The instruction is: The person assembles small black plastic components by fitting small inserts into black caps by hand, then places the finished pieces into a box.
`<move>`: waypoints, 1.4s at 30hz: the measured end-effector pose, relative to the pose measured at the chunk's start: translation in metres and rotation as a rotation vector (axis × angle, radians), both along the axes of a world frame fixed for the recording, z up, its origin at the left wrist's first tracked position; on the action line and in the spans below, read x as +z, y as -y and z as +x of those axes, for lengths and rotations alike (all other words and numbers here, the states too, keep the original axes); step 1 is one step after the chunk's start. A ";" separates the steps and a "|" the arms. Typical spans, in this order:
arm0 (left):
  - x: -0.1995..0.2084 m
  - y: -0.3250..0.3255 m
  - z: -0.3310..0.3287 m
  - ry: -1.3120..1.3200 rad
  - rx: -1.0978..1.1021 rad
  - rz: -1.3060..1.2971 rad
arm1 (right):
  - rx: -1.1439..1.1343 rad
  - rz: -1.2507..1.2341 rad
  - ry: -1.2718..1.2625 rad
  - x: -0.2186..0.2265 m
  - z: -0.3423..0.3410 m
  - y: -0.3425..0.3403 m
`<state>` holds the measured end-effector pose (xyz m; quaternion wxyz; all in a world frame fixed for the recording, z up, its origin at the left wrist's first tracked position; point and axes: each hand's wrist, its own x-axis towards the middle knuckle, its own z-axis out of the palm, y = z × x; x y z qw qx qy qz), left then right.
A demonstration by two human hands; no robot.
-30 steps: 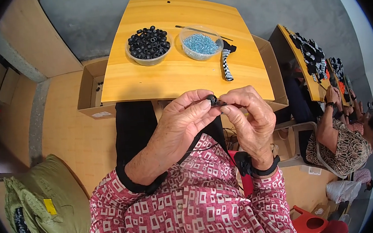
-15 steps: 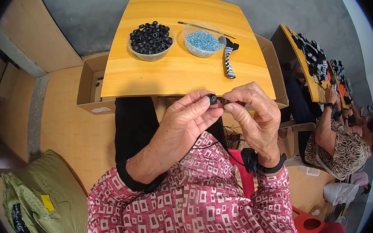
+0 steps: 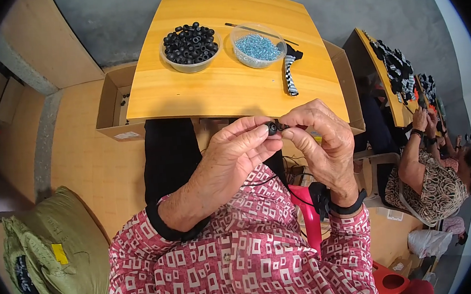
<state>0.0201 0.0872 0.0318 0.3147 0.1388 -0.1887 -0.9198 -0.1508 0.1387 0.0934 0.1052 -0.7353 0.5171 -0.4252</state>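
Note:
Between thumb and fingers, my left hand (image 3: 235,147) pinches a round black bead (image 3: 272,127) with a hole facing up. Close beside it, my right hand (image 3: 321,139) is closed on a thin dark piece that meets the bead; its kind is too small to make out. Both hands are over my lap at the table's near edge. On the table (image 3: 214,95) stand a clear bowl heaped with black beads (image 3: 190,43) and a clear bowl of small light-blue beads (image 3: 259,48). Right of that lies a black-and-white striped fabric strip (image 3: 291,75).
A thin dark stick (image 3: 288,40) lies behind the blue-bead bowl. Cardboard boxes (image 3: 112,110) flank the table. A stuffed green sack (image 3: 65,246) sits at lower left. On the right, a co-worker (image 3: 429,180) sits at another table (image 3: 383,72) with piled dark fabric pieces.
The bead has come slightly right, against the dark piece in my right fingers. Both hands otherwise keep nearly the same place.

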 end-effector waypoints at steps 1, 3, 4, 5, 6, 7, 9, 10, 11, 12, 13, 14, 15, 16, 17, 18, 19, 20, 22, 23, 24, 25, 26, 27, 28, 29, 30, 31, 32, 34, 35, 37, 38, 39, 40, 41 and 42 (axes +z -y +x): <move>-0.001 0.000 0.000 -0.007 -0.003 0.018 | 0.004 0.005 0.015 0.000 0.000 0.000; -0.001 -0.001 -0.001 0.000 -0.002 0.018 | 0.009 0.012 0.031 -0.001 -0.001 0.000; -0.001 -0.001 -0.001 0.005 -0.002 0.016 | 0.006 0.014 0.029 -0.001 0.000 -0.001; -0.001 -0.001 -0.001 0.005 -0.002 0.017 | 0.004 0.015 0.026 -0.001 0.000 -0.001; 0.000 -0.002 -0.001 -0.004 -0.005 0.009 | 0.004 0.016 0.026 -0.002 0.000 -0.001; 0.000 -0.002 -0.001 -0.013 -0.009 0.001 | 0.002 0.021 0.027 -0.002 0.000 -0.001; 0.000 -0.002 -0.001 -0.015 -0.009 -0.004 | -0.001 0.026 0.028 -0.002 0.000 -0.001; -0.001 -0.002 -0.001 -0.017 -0.009 -0.010 | 0.004 0.027 0.021 -0.002 0.000 -0.001; -0.001 -0.002 -0.001 -0.017 -0.010 -0.009 | 0.009 0.028 0.014 -0.001 0.000 -0.001; -0.002 -0.002 -0.001 -0.012 -0.010 -0.008 | 0.008 0.029 0.014 -0.001 0.000 -0.001; -0.002 -0.002 -0.001 -0.007 -0.010 -0.007 | 0.009 0.023 -0.028 0.000 -0.001 -0.001; -0.002 -0.002 -0.001 -0.007 -0.010 -0.006 | 0.010 0.017 -0.070 0.000 -0.001 -0.001; -0.002 -0.002 0.000 0.020 -0.003 -0.013 | 0.010 0.018 -0.070 0.001 -0.002 -0.001; -0.001 -0.003 0.000 0.046 0.003 -0.020 | 0.016 0.020 -0.084 0.001 -0.002 0.000; 0.000 -0.003 0.000 0.047 0.002 -0.019 | 0.022 0.021 -0.098 0.002 -0.002 0.000; 0.001 -0.003 0.000 0.072 0.005 -0.045 | 0.021 0.022 -0.098 0.003 -0.001 0.000; 0.001 -0.004 0.000 0.098 0.011 -0.072 | 0.021 0.005 -0.135 0.004 0.000 0.000; 0.001 -0.004 0.000 0.098 0.011 -0.071 | 0.020 -0.013 -0.171 0.005 0.001 0.000; 0.000 -0.004 -0.001 0.109 0.030 -0.053 | 0.029 -0.022 -0.206 0.009 0.004 -0.001; 0.000 -0.004 0.000 0.109 0.030 -0.053 | 0.037 -0.031 -0.240 0.009 0.005 -0.002; 0.000 -0.004 0.000 0.103 0.033 -0.054 | 0.037 -0.031 -0.240 0.009 0.005 -0.001; 0.000 -0.004 0.000 0.097 0.034 -0.056 | 0.028 -0.032 -0.233 0.009 0.005 -0.001; 0.000 -0.004 0.000 0.097 0.034 -0.056 | 0.018 -0.033 -0.225 0.008 0.005 0.000; -0.001 -0.005 -0.001 0.111 0.045 -0.062 | 0.019 -0.033 -0.225 0.007 0.005 -0.001; -0.002 -0.005 -0.001 0.125 0.055 -0.069 | 0.026 -0.022 -0.221 0.007 0.004 -0.001; -0.001 -0.005 0.000 0.125 0.055 -0.068 | 0.033 -0.011 -0.216 0.006 0.004 -0.001; 0.000 -0.005 0.001 0.140 0.068 -0.109 | 0.033 -0.011 -0.216 0.004 0.004 -0.001; 0.001 -0.005 0.001 0.154 0.081 -0.150 | 0.037 -0.024 -0.200 0.002 0.004 -0.001; 0.001 -0.005 0.001 0.154 0.082 -0.149 | 0.040 -0.038 -0.184 0.000 0.004 -0.001; 0.001 -0.005 0.001 0.174 0.100 -0.179 | 0.033 -0.037 -0.151 -0.005 0.004 -0.002; 0.001 -0.005 0.001 0.174 0.100 -0.179 | 0.025 -0.037 -0.117 -0.007 0.004 -0.002; 0.000 -0.004 0.001 0.199 0.128 -0.209 | 0.029 -0.001 -0.091 -0.011 0.002 -0.002; -0.002 -0.004 0.001 0.200 0.127 -0.208 | 0.033 0.034 -0.066 -0.012 0.001 -0.002; -0.003 -0.004 0.001 0.222 0.129 -0.237 | 0.031 0.035 -0.065 -0.011 0.000 -0.002; -0.004 -0.005 0.002 0.246 0.133 -0.265 | 0.040 0.036 -0.064 -0.012 -0.001 -0.002; -0.004 -0.005 0.003 0.247 0.132 -0.264 | 0.049 0.036 -0.062 -0.012 -0.001 -0.002; -0.003 -0.005 0.003 0.265 0.134 -0.296 | 0.048 0.037 -0.061 -0.012 -0.001 -0.002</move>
